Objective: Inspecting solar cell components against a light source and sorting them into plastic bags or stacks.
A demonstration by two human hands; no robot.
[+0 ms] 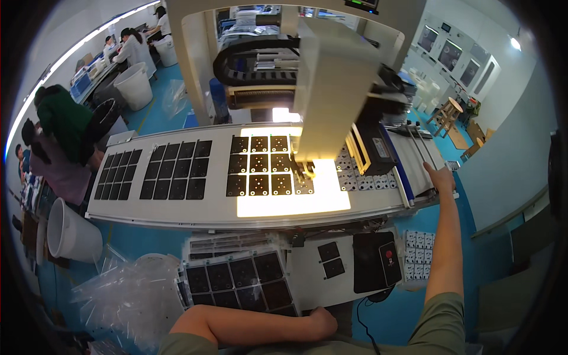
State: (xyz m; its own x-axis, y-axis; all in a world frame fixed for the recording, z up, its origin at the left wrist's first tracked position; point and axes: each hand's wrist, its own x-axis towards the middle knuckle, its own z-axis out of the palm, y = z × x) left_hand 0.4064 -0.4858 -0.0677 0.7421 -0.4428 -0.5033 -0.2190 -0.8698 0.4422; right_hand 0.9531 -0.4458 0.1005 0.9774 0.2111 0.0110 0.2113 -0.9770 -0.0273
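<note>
My left hand is curled closed at the front of a small white table, with nothing visible in it. Stretched out to the far right, my right hand rests with fingers apart by the metal rails at the end of a conveyor. On the white belt lie groups of square black plates in rows. More plates sit on a brightly lit patch, under a machine head whose tip reaches down to them. Pale plates with dark holes lie right of it.
Near my left arm, plastic film covers a stack of black plates. The small table holds two black squares and a dark pad with a red-marked device. Pale parts stand at right. Clear film and a white bin are left; co-workers sit beyond.
</note>
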